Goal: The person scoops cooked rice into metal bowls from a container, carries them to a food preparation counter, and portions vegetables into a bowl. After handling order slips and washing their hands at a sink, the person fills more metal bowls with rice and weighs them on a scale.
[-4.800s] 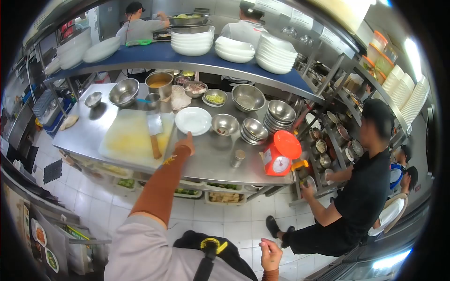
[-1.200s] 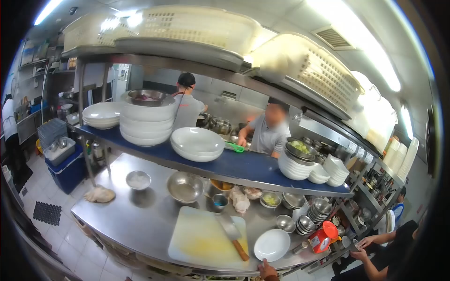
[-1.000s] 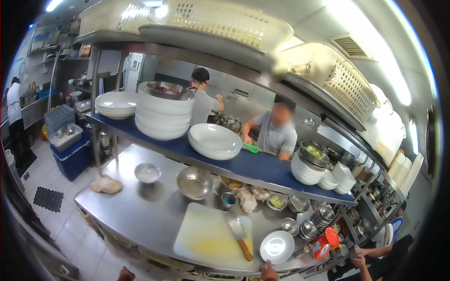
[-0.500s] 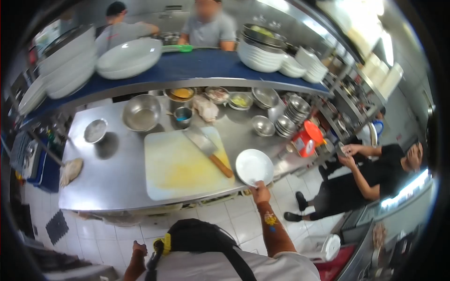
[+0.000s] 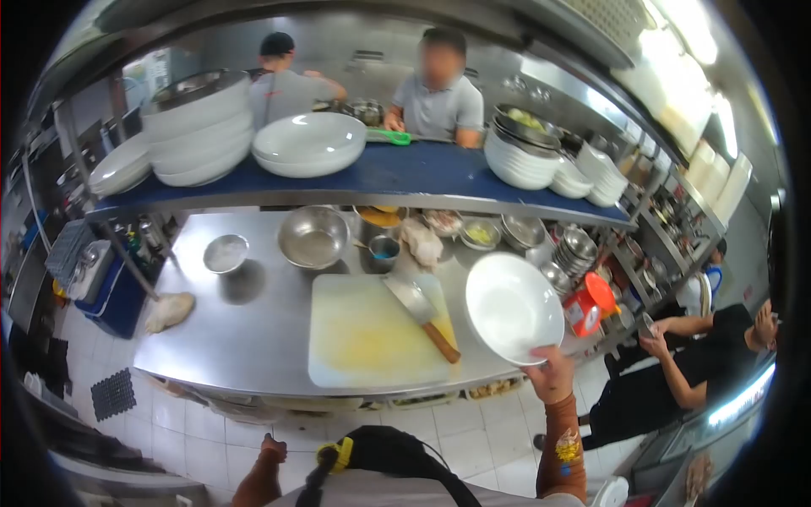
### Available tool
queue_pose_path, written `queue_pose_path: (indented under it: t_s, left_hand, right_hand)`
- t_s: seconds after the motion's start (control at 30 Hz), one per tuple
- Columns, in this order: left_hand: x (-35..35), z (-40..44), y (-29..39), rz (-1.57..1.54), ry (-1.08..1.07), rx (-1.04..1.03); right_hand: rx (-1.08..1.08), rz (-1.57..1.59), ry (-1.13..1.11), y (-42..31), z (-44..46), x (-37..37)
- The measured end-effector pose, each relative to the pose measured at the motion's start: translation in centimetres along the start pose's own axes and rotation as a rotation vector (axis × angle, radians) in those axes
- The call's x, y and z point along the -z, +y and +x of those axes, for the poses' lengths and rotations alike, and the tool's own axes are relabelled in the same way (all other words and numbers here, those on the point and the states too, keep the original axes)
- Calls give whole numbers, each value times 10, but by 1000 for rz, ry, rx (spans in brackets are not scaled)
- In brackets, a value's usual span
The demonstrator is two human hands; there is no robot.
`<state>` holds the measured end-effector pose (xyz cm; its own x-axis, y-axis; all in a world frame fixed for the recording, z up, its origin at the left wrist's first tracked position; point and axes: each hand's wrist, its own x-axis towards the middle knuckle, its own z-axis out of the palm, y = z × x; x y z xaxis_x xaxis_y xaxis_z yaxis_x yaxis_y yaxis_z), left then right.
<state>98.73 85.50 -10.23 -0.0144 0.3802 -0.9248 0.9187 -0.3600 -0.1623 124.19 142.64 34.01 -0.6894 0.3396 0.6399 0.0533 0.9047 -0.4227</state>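
Note:
My right hand [image 5: 553, 376] grips the near rim of a white bowl [image 5: 514, 306], holding it tilted above the right part of the steel table, with its inside facing me. Low beside my body, my left hand [image 5: 272, 448] is closed, and nothing shows in it. To the left of the bowl lies a stained white cutting board [image 5: 363, 338]. A cleaver [image 5: 414, 302] with a wooden handle rests across the board's right side.
Several metal bowls [image 5: 312, 237] and a folded cloth [image 5: 170, 312] sit on the steel table [image 5: 211, 342]. A red kitchen scale [image 5: 589, 304] stands at right. Stacked white dishes [image 5: 310, 145] line the blue shelf [image 5: 422, 173]. Two people work behind it; another person [image 5: 684, 363] in black is at right.
My right hand has lifted the white bowl up toward the camera, so it looks larger and more tilted. The whole view has shifted, moving the table scene rightward and down. My left hand stays low.

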Motion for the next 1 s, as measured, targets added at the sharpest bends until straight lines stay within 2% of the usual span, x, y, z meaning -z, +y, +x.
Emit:
queue_pose_path:
  t_s: [0.17,0.27,0.3,0.37,0.43,0.5,0.63,0.77,0.8,0.97,1.0]
  left_hand:
    - [3,6,13,-39,24,16]
    - [-8,6,32,-133,22,42]
    - [-13,5,40,-257,24,82]
    - [-16,-5,55,-581,34,186]
    - [-21,-14,77,-878,46,289]
    - [-24,-22,102,-1105,54,372]
    - [-25,-38,156,-1388,51,459]
    - [-33,-36,197,-1533,62,493]
    - [-35,-33,206,-1517,127,571]
    - [-44,-24,185,-1404,59,476]
    - [-45,-21,177,-1355,57,463]
  right_hand:
    - [232,252,5,-80,138,-12]
    - [225,224,-88,-125,221,-36]
    - [221,217,-124,-140,246,-44]
    - [400,255,-120,-164,293,-65]
    - [259,178,-311,-182,331,-79]
    - [236,189,-410,-196,358,-91]
    - [201,166,-518,-213,378,-113]
    - [166,160,-584,-216,384,-127]
    - [156,150,-598,-216,384,-131]
    - [39,183,-616,-220,367,-141]
    - [268,24,-309,-214,359,-150]
